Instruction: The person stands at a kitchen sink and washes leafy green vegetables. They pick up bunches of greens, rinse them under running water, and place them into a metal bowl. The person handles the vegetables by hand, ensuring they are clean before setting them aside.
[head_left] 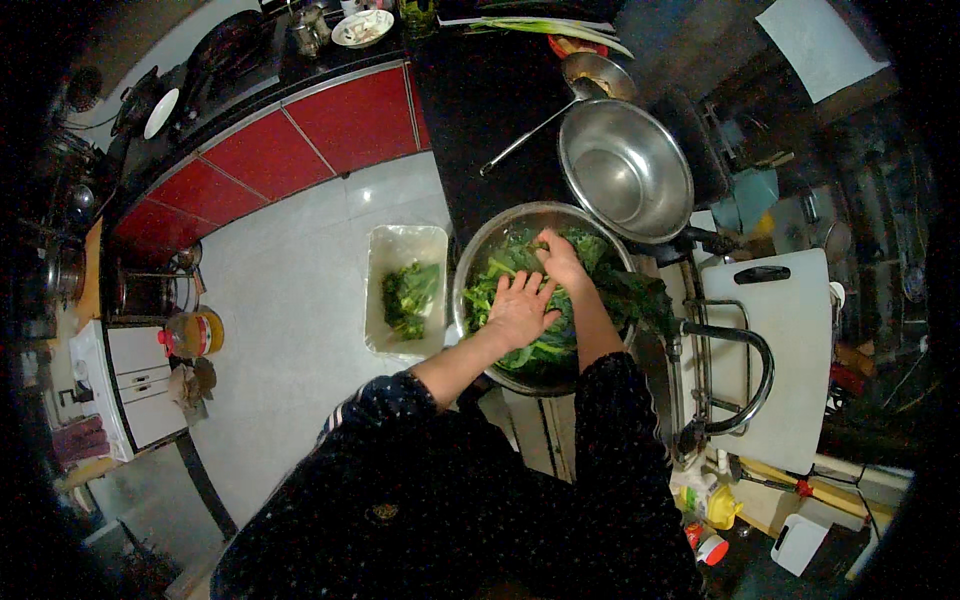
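A wide metal basin (470, 250) is full of leafy greens (545, 350) with thick green stems. My left hand (522, 308) lies on the greens with its fingers spread. Just beyond it, my right hand (562, 258) is closed around some of the greens, its fingertips partly hidden among the leaves. Dark leaves (640, 300) spill over the basin's right rim. Left of the basin, a plastic-lined white bin (377, 300) holds green leaf scraps (410, 300).
An empty steel bowl (620, 180) and a smaller long-handled pan (598, 75) stand beyond the basin. A curved faucet (765, 370) and white cutting board (790, 300) are at the right. Long green onions (550, 30) lie on the far counter; red cabinets (330, 110) line the left.
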